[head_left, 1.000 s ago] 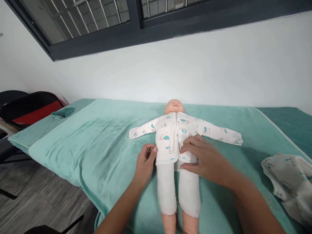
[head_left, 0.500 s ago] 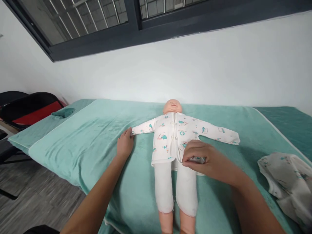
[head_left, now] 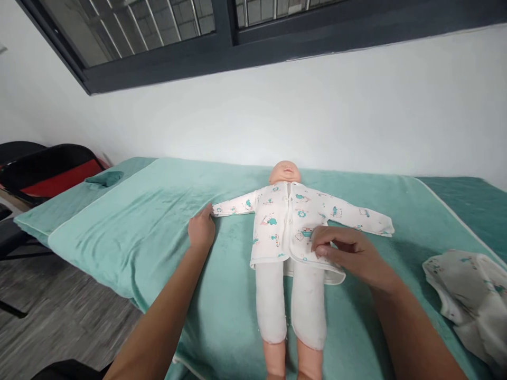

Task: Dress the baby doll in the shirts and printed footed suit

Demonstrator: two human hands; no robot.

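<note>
A baby doll [head_left: 285,171] lies on its back, wearing a white printed baby shirt [head_left: 273,224] with its front edges meeting down the middle. White padded leg coverings [head_left: 270,301] reach the doll's knees. My left hand [head_left: 202,227] has its fingers closed at the cuff of the sleeve on the left; the fingertips are partly hidden. Over the shirt's lower right side hovers my right hand [head_left: 343,250], fingers loosely curled and thumb close to them, with no cloth seen between. The sleeve on the right lies stretched out.
A green blanket [head_left: 130,227] covers the bed. Another white printed garment [head_left: 471,301] lies crumpled at the right. A small green cloth [head_left: 105,179] is at the far left, near black chairs [head_left: 59,169]. Behind the bed are a white wall and a window frame [head_left: 158,66].
My right hand has let go of the shirt's front hem and shifted slightly right. The hem now lies flatter across the legs. My left hand stays at the cuff. The view shifted a little.
</note>
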